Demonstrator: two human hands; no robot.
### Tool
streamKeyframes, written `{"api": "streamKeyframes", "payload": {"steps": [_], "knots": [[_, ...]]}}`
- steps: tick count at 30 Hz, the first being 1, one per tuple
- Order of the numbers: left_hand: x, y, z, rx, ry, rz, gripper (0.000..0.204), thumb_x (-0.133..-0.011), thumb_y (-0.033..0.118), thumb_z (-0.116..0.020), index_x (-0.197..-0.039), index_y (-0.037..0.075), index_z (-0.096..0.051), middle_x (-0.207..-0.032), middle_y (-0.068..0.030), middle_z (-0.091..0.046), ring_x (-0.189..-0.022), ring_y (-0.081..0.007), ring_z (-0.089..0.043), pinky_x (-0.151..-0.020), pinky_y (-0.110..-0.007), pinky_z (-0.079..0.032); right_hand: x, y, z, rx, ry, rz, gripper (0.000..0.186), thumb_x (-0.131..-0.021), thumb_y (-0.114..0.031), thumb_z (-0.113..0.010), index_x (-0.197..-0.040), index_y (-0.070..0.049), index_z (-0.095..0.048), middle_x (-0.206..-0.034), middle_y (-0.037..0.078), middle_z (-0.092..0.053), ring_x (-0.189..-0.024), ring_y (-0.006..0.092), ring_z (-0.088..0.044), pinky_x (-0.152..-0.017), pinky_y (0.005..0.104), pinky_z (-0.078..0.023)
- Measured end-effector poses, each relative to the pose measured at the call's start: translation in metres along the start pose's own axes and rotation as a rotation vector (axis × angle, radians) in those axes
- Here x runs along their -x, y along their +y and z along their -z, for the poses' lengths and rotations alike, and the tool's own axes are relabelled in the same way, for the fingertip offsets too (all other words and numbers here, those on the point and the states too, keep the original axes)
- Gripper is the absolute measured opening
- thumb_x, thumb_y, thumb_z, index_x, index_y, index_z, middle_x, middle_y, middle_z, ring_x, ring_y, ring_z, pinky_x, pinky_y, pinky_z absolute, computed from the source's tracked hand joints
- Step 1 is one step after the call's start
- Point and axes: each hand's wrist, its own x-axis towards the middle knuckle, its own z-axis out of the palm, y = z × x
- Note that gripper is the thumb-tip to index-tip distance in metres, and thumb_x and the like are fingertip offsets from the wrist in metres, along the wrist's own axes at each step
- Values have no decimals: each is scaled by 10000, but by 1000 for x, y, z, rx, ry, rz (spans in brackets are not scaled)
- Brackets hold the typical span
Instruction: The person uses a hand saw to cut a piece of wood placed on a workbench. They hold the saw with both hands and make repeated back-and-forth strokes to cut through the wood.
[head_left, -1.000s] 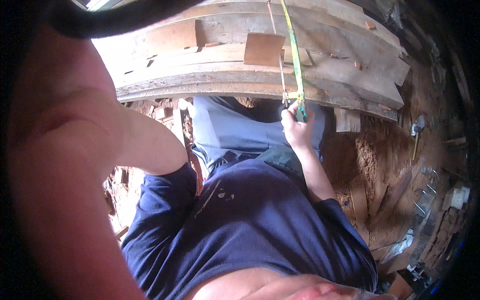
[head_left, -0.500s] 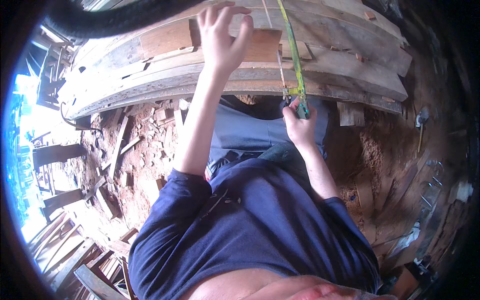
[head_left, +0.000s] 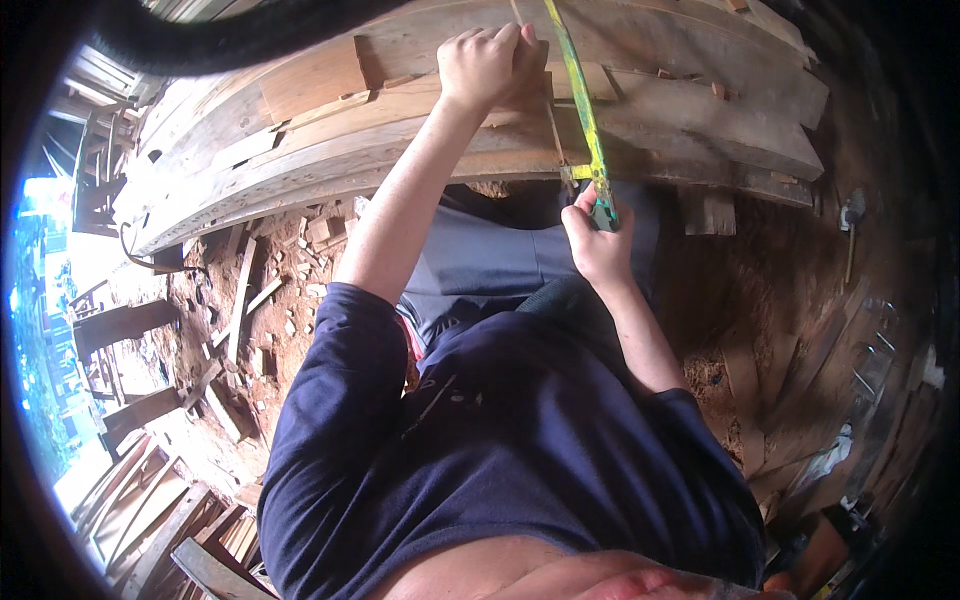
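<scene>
My right hand (head_left: 602,235) is wrapped around the green handle end of a bow saw (head_left: 579,85) with a yellow-green frame. The saw points away from me across the wooden bench, its thin blade running along the left of the frame. My left hand (head_left: 482,68) is closed, fingers curled over a small brown wooden board (head_left: 522,98) just left of the blade. The hand hides much of that board. Where the blade meets the wood is too small to tell.
Long planks form the bench (head_left: 690,110); a flat wooden piece (head_left: 318,80) lies on it at left. Offcuts and sticks (head_left: 245,290) litter the sawdust-covered ground at left. A hammer-like tool (head_left: 851,225) stands at far right. A dark curved band crosses the top left.
My left hand, open and spread half a second ago, has moved right and closed over the board. My right hand keeps its hold on the saw; the view has shifted slightly.
</scene>
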Motion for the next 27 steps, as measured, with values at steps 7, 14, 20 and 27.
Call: {"api": "streamKeyframes", "payload": {"steps": [7, 14, 20, 27], "knots": [[2, 0, -2, -6, 41, 2, 377, -960, 286, -690, -621, 160, -585, -502, -24, -565, -465, -233, -609, -449, -362, -470, 0, 0, 0, -43, -8, -22, 180, -878, 21, -671, -782, -58, -541, -606, -24, -539, -541, 52, -506, -513, 269, -392], [2, 0, -3, -8, 47, 11, 401, -964, 296, -683, -604, 163, -568, -493, -20, -553, -459, -228, -604, -435, -357, -461, 0, 5, 0, -42, -1, -25, 190, -870, 1, -685, -762, -57, -540, -591, -23, -533, -537, 59, -507, -511, 276, -395], [3, 0, -5, -45, 29, 19, 405, -941, 336, -705, -596, 182, -558, -495, -5, -558, -472, -212, -622, -433, -353, -486, 0, 6, 0, -30, 3, -33, 187, -863, -4, -684, -757, -57, -540, -586, -17, -529, -533, 61, -500, -511, 280, -394], [3, 0, -4, -25, 59, 18, 432, -983, 335, -672, -604, 163, -561, -501, -19, -561, -470, -231, -612, -451, -364, -468, -1, 5, 0, 5, 15, -22, 187, -857, -7, -683, -753, -56, -537, -586, -13, -521, -540, 68, -495, -521, 284, -396]]}}
